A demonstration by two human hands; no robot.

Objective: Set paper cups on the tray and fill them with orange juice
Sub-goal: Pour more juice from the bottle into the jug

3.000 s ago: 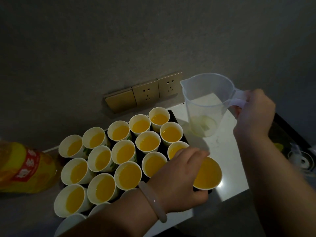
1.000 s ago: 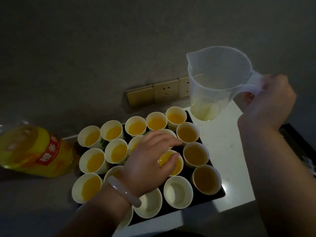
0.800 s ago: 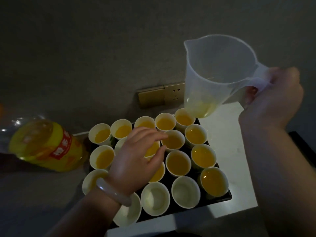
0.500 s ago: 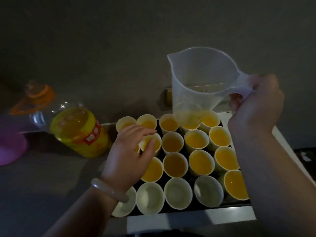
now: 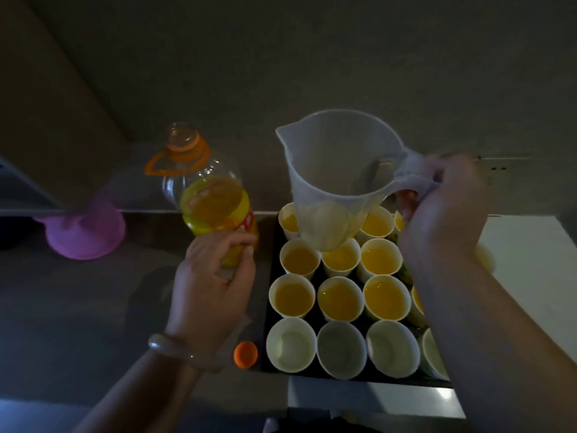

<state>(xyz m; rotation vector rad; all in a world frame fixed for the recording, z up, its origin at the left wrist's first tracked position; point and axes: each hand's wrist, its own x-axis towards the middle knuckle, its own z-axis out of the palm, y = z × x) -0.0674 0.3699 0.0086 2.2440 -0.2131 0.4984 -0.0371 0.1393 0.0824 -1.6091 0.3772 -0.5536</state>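
Fingers point(image 5: 232, 245) of left hand point(image 5: 212, 289) curl round half-full bottle point(image 5: 215, 210); right hand point(image 5: 443, 214) grips near-empty jug point(image 5: 337, 170); front cups point(image 5: 292, 344) empty

A single head-worn wide-angle view looks steeply down from close above onto the table point(image 5: 78, 307) and tray point(image 5: 271, 245) beside a wall.

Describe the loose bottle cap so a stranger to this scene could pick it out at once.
Find the black tray packed with white paper cups. Just off its near left corner, on the dark counter, lies the small round orange cap. Unlike the cups beside it, it is tiny, flat, orange and off the tray.
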